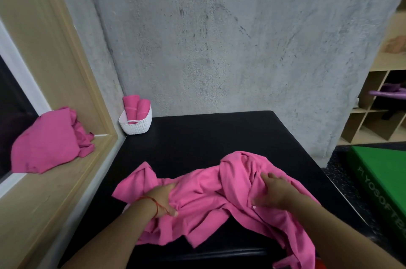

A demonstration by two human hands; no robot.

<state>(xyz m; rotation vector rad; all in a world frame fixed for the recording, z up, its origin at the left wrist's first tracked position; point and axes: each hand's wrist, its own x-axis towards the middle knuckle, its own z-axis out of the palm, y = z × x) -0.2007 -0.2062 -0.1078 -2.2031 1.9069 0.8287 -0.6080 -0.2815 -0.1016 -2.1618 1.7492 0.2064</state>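
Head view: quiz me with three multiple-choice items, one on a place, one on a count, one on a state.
1. Where does the basket stand?
A. table's far left corner
B. window sill
C. floor

2. How many pink rolls show in it?
A. none
B. two
C. five

3. How does the cloth on the table lie?
A. rolled tight
B. folded square
C. crumpled and loose

Key: 1 A, it sits on the black top against the wall; 2 B, two stand side by side; 3 C, creases and bunches run all over it.
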